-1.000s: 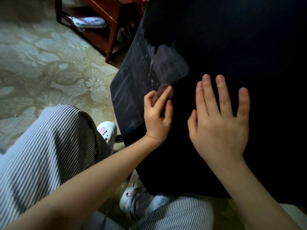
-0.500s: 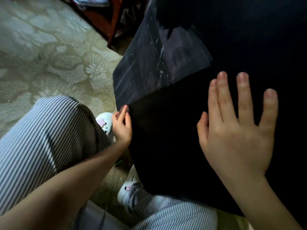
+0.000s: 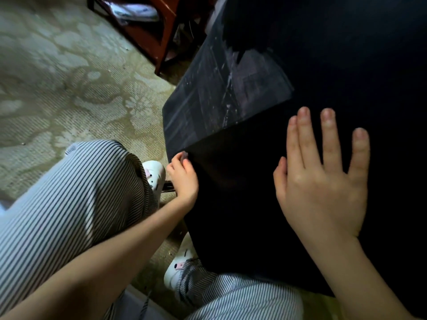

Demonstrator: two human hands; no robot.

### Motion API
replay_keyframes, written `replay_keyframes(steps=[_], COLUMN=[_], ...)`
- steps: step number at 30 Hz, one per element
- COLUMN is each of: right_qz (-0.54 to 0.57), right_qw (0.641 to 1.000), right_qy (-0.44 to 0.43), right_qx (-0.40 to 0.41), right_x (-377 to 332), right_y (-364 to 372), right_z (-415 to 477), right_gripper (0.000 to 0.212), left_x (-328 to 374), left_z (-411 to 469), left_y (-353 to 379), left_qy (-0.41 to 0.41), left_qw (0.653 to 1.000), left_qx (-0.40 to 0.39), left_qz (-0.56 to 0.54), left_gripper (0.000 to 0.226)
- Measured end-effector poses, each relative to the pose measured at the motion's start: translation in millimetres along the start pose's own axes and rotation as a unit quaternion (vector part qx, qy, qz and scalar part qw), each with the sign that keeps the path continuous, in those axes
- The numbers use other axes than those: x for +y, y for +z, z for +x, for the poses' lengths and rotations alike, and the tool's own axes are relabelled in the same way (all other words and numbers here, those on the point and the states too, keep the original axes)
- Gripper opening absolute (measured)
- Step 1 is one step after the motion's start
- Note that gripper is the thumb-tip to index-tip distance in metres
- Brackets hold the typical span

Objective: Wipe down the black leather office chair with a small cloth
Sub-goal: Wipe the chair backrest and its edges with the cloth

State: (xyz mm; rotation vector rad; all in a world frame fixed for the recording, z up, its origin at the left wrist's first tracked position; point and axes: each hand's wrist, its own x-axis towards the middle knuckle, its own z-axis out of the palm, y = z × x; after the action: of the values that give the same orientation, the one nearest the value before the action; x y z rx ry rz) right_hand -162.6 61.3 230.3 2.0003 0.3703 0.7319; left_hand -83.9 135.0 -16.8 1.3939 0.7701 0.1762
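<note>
Roughly mid-job, I'd say: left hand pinches the cloth at its fingertips, on the chair edge; right hand lies flat w/ straight fingers on the chair. Grey patch above left hand looks streaky, prob. not done.

A pale carpet with a faded floral pattern spreads out, dimly lit, in front of a red-brown wooden stand. Something whitish lies on the stand's lower shelf.

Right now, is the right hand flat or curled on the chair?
Flat: the right hand lies straight-fingered and spread, palm down, on the chair.
</note>
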Motion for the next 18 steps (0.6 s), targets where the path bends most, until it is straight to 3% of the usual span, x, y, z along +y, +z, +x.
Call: replay_keyframes(steps=[5, 9, 12, 15, 18], right_qz=[0.000, 0.004, 0.015, 0.039, 0.073], right_qw=[1.000, 1.000, 1.000, 0.999, 0.996], right_qy=[0.000, -0.001, 0.001, -0.006, -0.007], right_qx=[0.008, 0.014, 0.022, 0.031, 0.052], right_x=[1.3, 3.0, 5.9, 11.8, 17.9], right_y=[1.9, 4.7, 5.5, 7.0, 8.5], right_z=[-2.5, -5.8, -13.1, -24.1, -33.9], right_gripper=[0.049, 0.051, 0.050, 0.049, 0.048], left_x=[63.4, 117.2, 137.7, 152.1, 165.8], left_z=[-31.8, -69.6, -91.8, -111.8, -121.0], left_y=[-3.2, -14.3, -26.1, -38.2, -41.2], left_qy=[0.146, 0.262, 0.341, 0.409, 0.470], left_qw=[0.983, 0.934, 0.893, 0.861, 0.849], left_qx=[-0.076, -0.208, -0.266, -0.268, -0.197], left_qz=[-0.077, -0.127, -0.127, -0.140, -0.142], left_gripper=[0.029, 0.042, 0.039, 0.038, 0.036])
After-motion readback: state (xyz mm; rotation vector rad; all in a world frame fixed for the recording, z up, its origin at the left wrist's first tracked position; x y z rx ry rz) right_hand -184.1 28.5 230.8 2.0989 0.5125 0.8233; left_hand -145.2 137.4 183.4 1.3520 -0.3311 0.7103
